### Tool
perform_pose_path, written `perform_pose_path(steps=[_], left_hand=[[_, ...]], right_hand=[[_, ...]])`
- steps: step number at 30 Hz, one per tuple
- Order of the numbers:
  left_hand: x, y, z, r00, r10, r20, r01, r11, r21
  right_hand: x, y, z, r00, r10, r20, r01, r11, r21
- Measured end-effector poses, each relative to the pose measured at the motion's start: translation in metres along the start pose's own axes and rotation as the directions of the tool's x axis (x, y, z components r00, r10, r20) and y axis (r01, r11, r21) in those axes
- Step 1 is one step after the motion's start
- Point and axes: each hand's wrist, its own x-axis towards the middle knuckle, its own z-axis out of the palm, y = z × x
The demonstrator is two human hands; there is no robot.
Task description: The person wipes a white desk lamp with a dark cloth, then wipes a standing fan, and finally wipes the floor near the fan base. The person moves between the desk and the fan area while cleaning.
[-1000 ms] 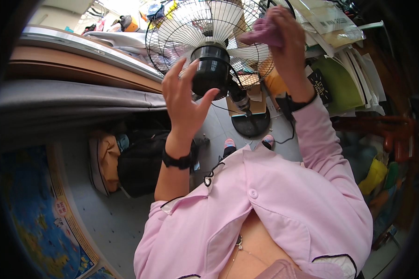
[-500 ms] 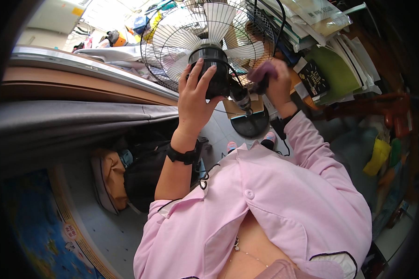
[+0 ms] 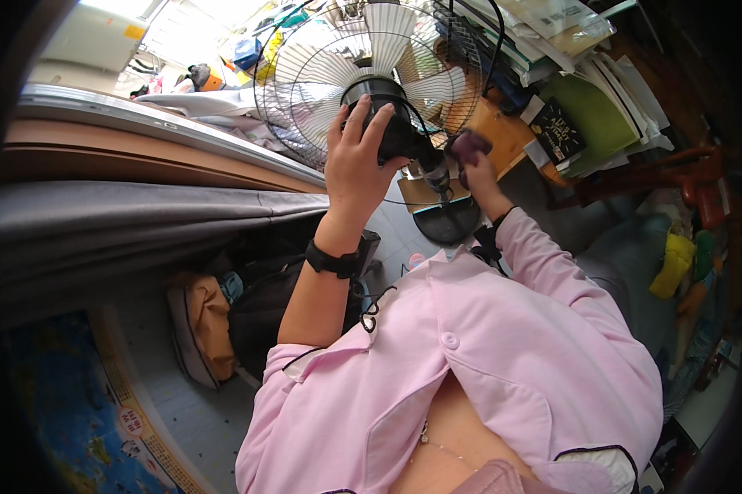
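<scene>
A black-caged standing fan [image 3: 375, 88] with pale translucent blades stands in front of me, the back of its motor housing turned my way. My left hand [image 3: 354, 181] lies over that dark housing, its fingers spread and curved round it, gripping it. Right of the fan's neck, my right hand [image 3: 480, 176] holds a bunched purple cloth [image 3: 471, 148]; its fingers are closed and slightly blurred. Below the housing, the pole joint [image 3: 434, 174] runs down towards a round black base [image 3: 447, 222]. A cardboard box [image 3: 416, 196] shows beside the pole.
Stacked papers and folders [image 3: 593, 115] crowd the right, above a reddish-brown wooden frame [image 3: 700, 189]. On the left runs a ledge [image 3: 173, 128] with a grey curtain [image 3: 157, 214] under it. A black bag [image 3: 264, 309] and a tan bag [image 3: 205, 321] stand on the floor.
The right hand has come down with the purple cloth, from beside the cage to beside the fan's neck. The left hand stays on the motor housing; the view has shifted slightly.
</scene>
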Motion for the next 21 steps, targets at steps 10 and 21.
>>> perform_pose_path(steps=[10,21], left_hand=[[-0.002,0.003,0.004,1.000,0.001,0.003,-0.001,0.995,-0.096],[-0.010,0.006,0.002,0.999,-0.032,-0.009,0.031,0.996,-0.082]], right_hand=[[-0.005,-0.035,0.009,0.942,-0.333,-0.045,0.336,0.933,0.130],[0.014,-0.008,0.012,0.991,-0.097,0.087,0.083,0.985,0.153]])
